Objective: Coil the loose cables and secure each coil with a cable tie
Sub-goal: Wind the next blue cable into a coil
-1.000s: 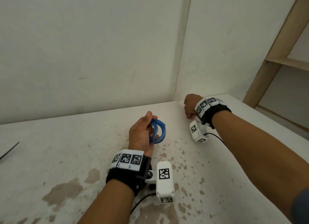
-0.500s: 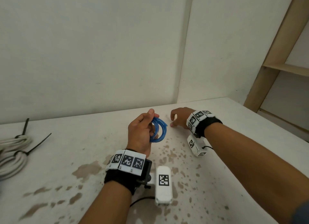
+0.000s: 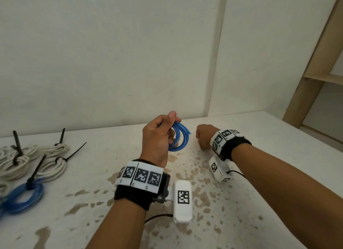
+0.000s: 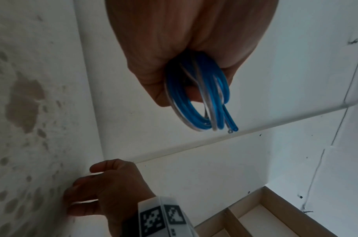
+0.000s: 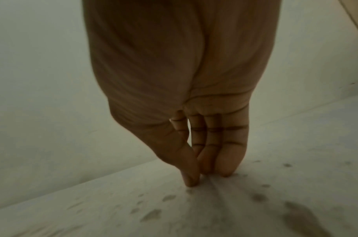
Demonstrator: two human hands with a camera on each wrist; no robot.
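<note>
My left hand [image 3: 167, 130] is raised a little above the white stained table [image 3: 259, 137] and grips a small coil of blue cable [image 3: 181, 137]. In the left wrist view the coil [image 4: 196, 96] hangs from the curled fingers [image 4: 153, 83], with its two cut ends sticking out below. My right hand [image 3: 203, 137] is just right of the coil, lowered to the table. The right wrist view shows its fingers [image 5: 231, 157] nearly straight and pressed together, tips and thumb touching the tabletop. I see nothing between them.
At the left edge of the table lie several white cable coils [image 3: 53, 156] and one blue coil [image 3: 26, 195], each bound with a black cable tie [image 3: 74, 152]. Walls meet in a corner behind the table. A wooden shelf frame [image 3: 315, 78] stands to the right.
My right hand has come from the table's far right corner to the spot beside the blue coil, and its fingertips have dropped to the table. The left hand keeps its hold. The tied coils came into view.
</note>
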